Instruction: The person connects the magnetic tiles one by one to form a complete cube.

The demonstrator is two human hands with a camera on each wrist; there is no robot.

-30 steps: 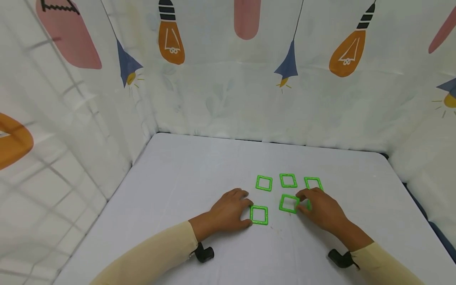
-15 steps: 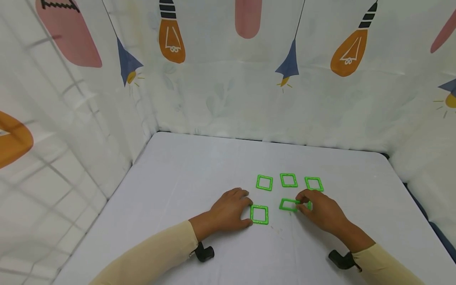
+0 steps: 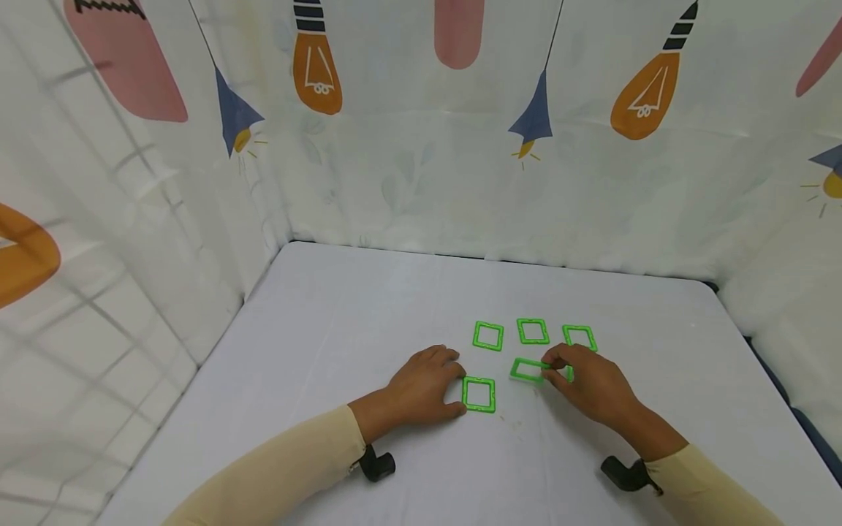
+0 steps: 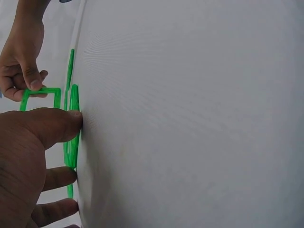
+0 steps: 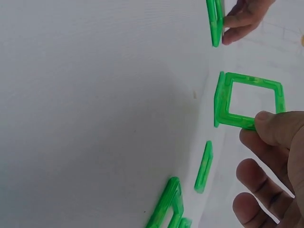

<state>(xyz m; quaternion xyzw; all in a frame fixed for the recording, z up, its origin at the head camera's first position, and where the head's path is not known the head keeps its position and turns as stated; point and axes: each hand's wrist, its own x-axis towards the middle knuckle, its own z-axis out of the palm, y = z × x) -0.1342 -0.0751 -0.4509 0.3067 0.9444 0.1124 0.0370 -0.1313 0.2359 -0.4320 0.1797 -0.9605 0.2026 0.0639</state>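
Observation:
In the head view my left hand (image 3: 424, 391) rests on the table around the left side of a flat green square magnetic tile (image 3: 479, 409), thumb and index finger at its corners. My right hand (image 3: 588, 383) pinches a second green square tile (image 5: 251, 78) by one edge between thumb and fingers. That held tile is tilted up from the table; its open frame shows fully in the right wrist view. Another green tile (image 3: 569, 374) lies mostly hidden beneath the right hand. The right wrist view shows the right hand's other fingers loosely bent.
Three more green tiles lie flat in a row behind the hands: a left one (image 3: 487, 348), a middle one (image 3: 534, 341) and a right one (image 3: 579, 328). The white table (image 3: 368, 307) is bounded by a patterned cloth (image 3: 421, 183) at its back and sides.
The right hand has tilted its tile up from the table, then lifted it slightly and shifted it a little left. The left hand and its tile stay put.

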